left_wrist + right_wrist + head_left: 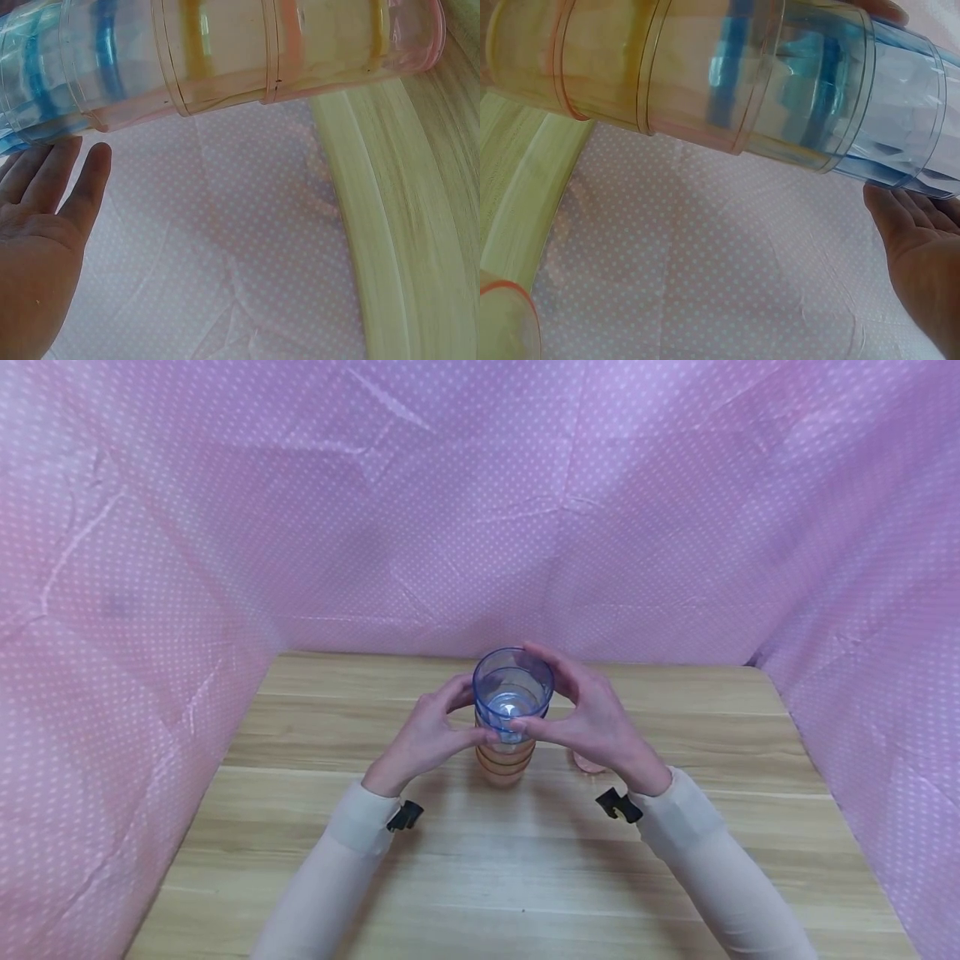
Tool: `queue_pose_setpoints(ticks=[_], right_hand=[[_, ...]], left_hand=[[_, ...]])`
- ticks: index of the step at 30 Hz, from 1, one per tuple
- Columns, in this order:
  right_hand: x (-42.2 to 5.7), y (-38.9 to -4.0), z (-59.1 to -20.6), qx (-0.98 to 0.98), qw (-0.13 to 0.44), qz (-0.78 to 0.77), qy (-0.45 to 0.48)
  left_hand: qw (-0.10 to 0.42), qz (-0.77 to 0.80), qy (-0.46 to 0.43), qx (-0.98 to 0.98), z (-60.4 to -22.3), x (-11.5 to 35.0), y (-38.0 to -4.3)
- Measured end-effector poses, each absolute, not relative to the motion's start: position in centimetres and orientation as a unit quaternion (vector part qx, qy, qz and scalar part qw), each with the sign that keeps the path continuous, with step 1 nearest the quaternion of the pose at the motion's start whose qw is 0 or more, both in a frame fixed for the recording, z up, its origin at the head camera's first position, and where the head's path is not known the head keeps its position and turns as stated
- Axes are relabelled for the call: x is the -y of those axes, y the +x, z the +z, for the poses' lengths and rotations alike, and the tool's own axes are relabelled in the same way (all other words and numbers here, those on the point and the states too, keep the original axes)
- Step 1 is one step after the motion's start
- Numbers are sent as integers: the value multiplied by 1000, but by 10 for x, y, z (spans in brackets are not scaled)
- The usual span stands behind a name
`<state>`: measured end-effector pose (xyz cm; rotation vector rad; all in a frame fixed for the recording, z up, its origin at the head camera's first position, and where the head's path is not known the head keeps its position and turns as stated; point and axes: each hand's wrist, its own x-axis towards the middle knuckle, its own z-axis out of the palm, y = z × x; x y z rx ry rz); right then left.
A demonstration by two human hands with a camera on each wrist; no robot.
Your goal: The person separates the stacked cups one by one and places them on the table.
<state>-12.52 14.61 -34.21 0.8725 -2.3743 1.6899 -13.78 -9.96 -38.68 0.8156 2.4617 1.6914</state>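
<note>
A tall stack of nested clear plastic cups (pixel 506 758) stands upright on the table, in blue above and orange, yellow and pink tints below. The topmost blue cup (pixel 513 681) has its open mouth upward. My right hand (pixel 592 718) grips this cup from the right, thumb in front and fingers behind the rim. From the left, my left hand (pixel 427 731) holds the stack slightly lower, at its blue upper part. Both wrist views show the bands of the stack (pixel 225 52) side-on, with the thumb and fingers of the right hand (pixel 922 247) at the blue end.
A single pink-orange rimmed cup (pixel 506 322) stands apart to the right of the stack, mostly hidden under my right wrist in the head view. The wood-grain table (pixel 495 877) is bordered by pink dotted cloth (pixel 450 527) at the back and sides.
</note>
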Motion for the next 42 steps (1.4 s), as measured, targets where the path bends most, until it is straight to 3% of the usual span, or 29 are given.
queue_pose_setpoints(ticks=[42], right_hand=[[-149, -116, -335, 736, 71, 600, 306]], left_hand=[[28, 538, 253, -804, -384, 99, -132]])
